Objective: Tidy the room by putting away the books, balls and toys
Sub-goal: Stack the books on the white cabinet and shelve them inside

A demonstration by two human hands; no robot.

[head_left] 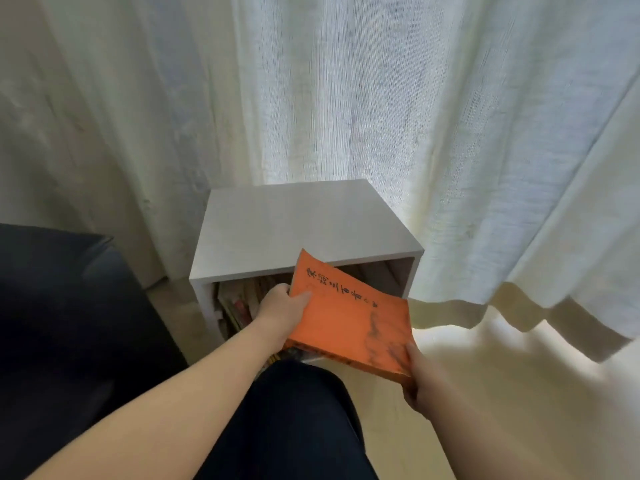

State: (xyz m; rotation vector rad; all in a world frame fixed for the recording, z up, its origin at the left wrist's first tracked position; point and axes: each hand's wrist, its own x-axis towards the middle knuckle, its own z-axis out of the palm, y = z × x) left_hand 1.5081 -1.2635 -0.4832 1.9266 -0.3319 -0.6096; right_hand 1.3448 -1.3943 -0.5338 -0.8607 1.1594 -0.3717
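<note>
Orange book [349, 320] — cover lettering illegible

Both forearms bare, stretched forward; left hand [281, 310] grips book [349, 317] at left edge, thumb on cover; right hand [420, 386] holds near corner, thumb on top.

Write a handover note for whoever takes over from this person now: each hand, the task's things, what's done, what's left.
Left hand grips the orange book by its left edge; right hand grips its near corner.
The book is tilted before the white cubby opening, not inside.
Done: other books stand in its left side.
Left: slide this book in; balls, toys not in view.
</note>
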